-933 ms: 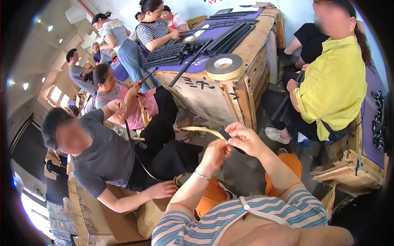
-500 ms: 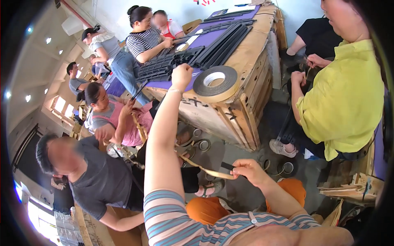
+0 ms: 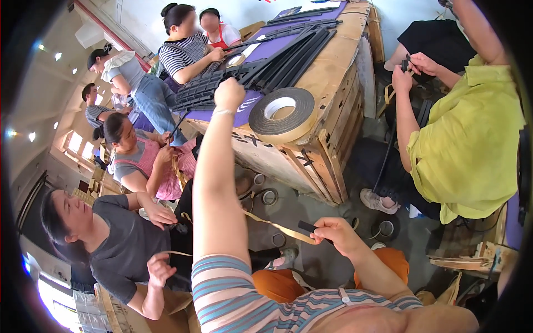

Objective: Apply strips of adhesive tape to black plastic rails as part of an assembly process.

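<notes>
A short black strip [image 3: 306, 226] sits low in the middle, above the floor, pinched in the right hand [image 3: 338, 234], whose thumb and fingers are closed on it; a tan ribbon of tape [image 3: 291, 232] meets that same hand and trails off leftward, passing behind the other forearm. And there's the left hand [image 3: 229, 95], arm at full stretch, fingers curled in nearly to a fist over the near edge of the pile of black pieces [image 3: 202, 86]; whether it grips anything, I cannot tell. This looks like the fetching or setting-down step, one hand minding strip and tape while the other works at the pile; the next move seems to call for bringing the left hand back without tugging the tape. Just beside that hand, a big dark roll of tape [image 3: 258, 117] lies flat on the corner of the wooden crate [image 3: 302, 172], near the purple cloth [image 3: 241, 117]. Farther out, a co-worker in grey [image 3: 127, 227] sits at left, another in yellow [image 3: 466, 147] at right.
</notes>
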Tool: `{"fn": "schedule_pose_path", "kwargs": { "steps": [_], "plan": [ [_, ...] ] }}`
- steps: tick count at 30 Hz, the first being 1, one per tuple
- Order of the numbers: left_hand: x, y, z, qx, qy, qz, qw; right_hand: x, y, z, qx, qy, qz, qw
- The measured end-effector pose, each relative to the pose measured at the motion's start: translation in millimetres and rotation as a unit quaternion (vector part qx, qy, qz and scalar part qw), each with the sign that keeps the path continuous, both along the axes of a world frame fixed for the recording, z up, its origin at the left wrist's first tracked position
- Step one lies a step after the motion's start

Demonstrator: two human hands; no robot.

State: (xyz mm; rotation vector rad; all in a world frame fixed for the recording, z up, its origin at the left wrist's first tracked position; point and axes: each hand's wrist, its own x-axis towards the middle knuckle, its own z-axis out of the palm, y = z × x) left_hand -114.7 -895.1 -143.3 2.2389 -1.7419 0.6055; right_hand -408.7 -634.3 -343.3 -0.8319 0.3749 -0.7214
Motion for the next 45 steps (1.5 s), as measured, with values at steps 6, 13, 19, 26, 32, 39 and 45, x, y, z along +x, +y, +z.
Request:
{"fn": "schedule_pose_path", "kwargs": {
  "steps": [6,13,19,26,32,39,45],
  "plan": [
    [-0.4,143.3,-10.1,0.084,-0.041,0.026,0.995,-9.7,1.6,1.0,0.006,-0.035,-0.02,0.999],
    [-4.8,157.9,-30.3,0.239,-0.005,-0.007,0.971,-5.0,13.7,11.4,-0.025,-0.036,0.002,0.999],
    [-6.5,91.0,-75.7,0.069,0.127,-0.071,0.987,1.9,15.7,5.8,-0.046,-0.041,0.029,0.998],
    [-22.9,137.5,-89.1,0.015,0.558,-0.042,0.829,-6.3,14.3,2.8,-0.036,-0.027,0.014,0.999],
    [-51.7,317.2,-96.3,-0.111,0.739,-0.124,0.653,-8.7,28.6,15.5,-0.067,-0.025,0.026,0.997],
    [-57.6,484.1,-95.3,-0.082,0.739,-0.27,0.612,-4.3,69.5,48.2,-0.058,-0.044,0.045,0.996],
    [-86.4,541.4,-86.7,-0.07,0.762,-0.299,0.57,-7.7,124.2,80.8,-0.097,-0.023,0.068,0.993]
  ]
}}
